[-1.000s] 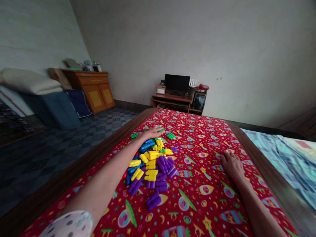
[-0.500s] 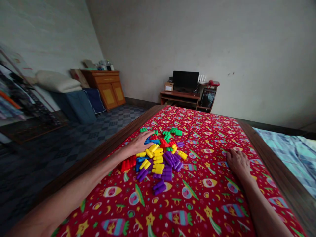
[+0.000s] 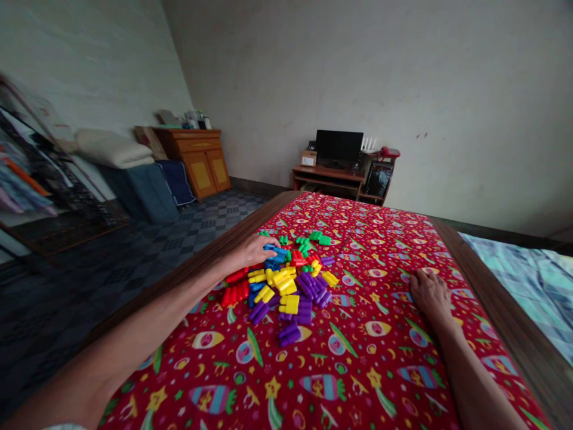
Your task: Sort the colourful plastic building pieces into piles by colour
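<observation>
At the far left side of a pile of plastic building blocks, my left hand [image 3: 253, 249] has its fingers closed on a blue block [image 3: 278, 254]. Yellow blocks [image 3: 283, 278] lie in the middle of the pile, partly on top of one another. Red blocks [image 3: 235, 293] are at its left, purple blocks [image 3: 308, 286] at its right and front, and green blocks [image 3: 319, 237] at the back. Apart from the blocks, my right hand [image 3: 431, 292] rests palm down on the red patterned cloth [image 3: 358, 382], fingers loosely spread.
Dark wooden edges [image 3: 501, 304] border the cloth on both sides. A blue checked cloth [image 3: 514, 280] lies beyond the right edge. Against the far wall stand a desk [image 3: 329, 174] with a monitor [image 3: 339, 147] and a wooden cabinet [image 3: 203, 161].
My left hand has drawn back slightly to the left and closed on a blue block. Several yellow blocks have shifted a little. My right hand stays in place.
</observation>
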The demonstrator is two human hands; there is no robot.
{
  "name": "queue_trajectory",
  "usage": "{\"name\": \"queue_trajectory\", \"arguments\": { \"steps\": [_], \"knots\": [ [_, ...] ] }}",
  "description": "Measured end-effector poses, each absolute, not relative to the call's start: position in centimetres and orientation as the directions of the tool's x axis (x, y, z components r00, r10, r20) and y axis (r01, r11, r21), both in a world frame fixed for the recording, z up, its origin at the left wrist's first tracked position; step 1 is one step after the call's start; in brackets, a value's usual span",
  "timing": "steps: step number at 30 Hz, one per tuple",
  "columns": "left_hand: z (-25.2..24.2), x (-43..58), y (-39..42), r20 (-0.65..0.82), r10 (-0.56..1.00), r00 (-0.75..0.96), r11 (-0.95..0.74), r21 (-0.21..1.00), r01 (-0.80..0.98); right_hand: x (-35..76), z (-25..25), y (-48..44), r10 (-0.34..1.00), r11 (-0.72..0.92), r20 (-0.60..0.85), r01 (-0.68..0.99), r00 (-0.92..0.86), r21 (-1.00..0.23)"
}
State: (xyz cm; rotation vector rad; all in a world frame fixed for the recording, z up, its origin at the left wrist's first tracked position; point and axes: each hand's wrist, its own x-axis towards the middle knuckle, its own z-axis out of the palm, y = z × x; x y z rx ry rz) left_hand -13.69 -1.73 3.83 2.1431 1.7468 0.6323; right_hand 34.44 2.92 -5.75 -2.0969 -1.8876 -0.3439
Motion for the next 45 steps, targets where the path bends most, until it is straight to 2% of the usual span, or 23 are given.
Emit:
{"name": "queue_trajectory", "arguments": {
  "steps": [13, 17, 19, 22, 24, 27, 30, 34, 36, 38, 41, 45],
  "knots": [
    [2.3, -12.7, -2.0, 0.043, 0.977, 0.209, -0.194, 0.591, 0.783, 34.3, -5.8, 2.8, 0.916, -0.086, 0.387, 0.994, 0.105, -0.065],
    [2.2, -12.5, -2.0, -0.038, 0.989, 0.140, -0.092, 0.587, 0.804, 34.3, -5.8, 2.9, 0.915, -0.083, 0.389, 0.994, 0.103, -0.066],
    [2.5, -13.2, -2.3, -0.011, 0.994, 0.107, -0.085, 0.532, 0.843, 34.3, -5.8, 2.9, 0.914, -0.085, 0.391, 0.994, 0.108, -0.076],
    [2.8, -15.5, -3.3, 0.123, 0.981, 0.152, -0.191, 0.443, 0.876, 34.4, -5.7, 2.9, 0.920, -0.100, 0.373, 0.993, 0.118, -0.069],
    [2.1, -17.4, -4.3, 0.204, 0.973, 0.106, -0.183, 0.413, 0.892, 34.3, -5.6, 2.9, 0.926, -0.105, 0.359, 0.993, 0.116, -0.049],
    [-0.5, -18.7, -5.8, 0.155, 0.987, -0.051, -0.029, 0.479, 0.877, 34.2, -5.4, 2.9, 0.930, -0.114, 0.347, 0.993, 0.119, -0.035],
    [-3.3, -17.1, -6.8, 0.099, 0.995, -0.018, -0.041, 0.560, 0.827, 34.1, -5.2, 2.9, 0.935, -0.120, 0.331, 0.992, 0.126, -0.037],
    [-3.8, -13.9, -6.1, 0.218, 0.971, 0.095, -0.216, 0.639, 0.738, 34.0, -5.2, 2.9, 0.936, -0.123, 0.325, 0.991, 0.134, -0.056],
    [-2.7, -13.5, -4.3, 0.305, 0.949, 0.078, -0.260, 0.618, 0.742, 34.0, -5.3, 2.8, 0.932, -0.120, 0.337, 0.990, 0.136, -0.070],
    [-1.4, -14.0, -1.6, 0.373, 0.928, -0.001, -0.221, 0.554, 0.803, 34.0, -5.4, 2.8, 0.928, -0.114, 0.347, 0.991, 0.134, -0.076],
    [-0.3, -14.7, 2.4, 0.310, 0.950, -0.030, -0.140, 0.509, 0.849, 34.0, -5.5, 2.8, 0.922, -0.100, 0.369, 0.993, 0.119, -0.069],
    [0.0, -13.6, 4.3, 0.198, 0.970, 0.141, -0.224, 0.504, 0.835, 34.0, -5.5, 2.8, 0.919, -0.098, 0.376, 0.993, 0.115, -0.065]
  ]
}}
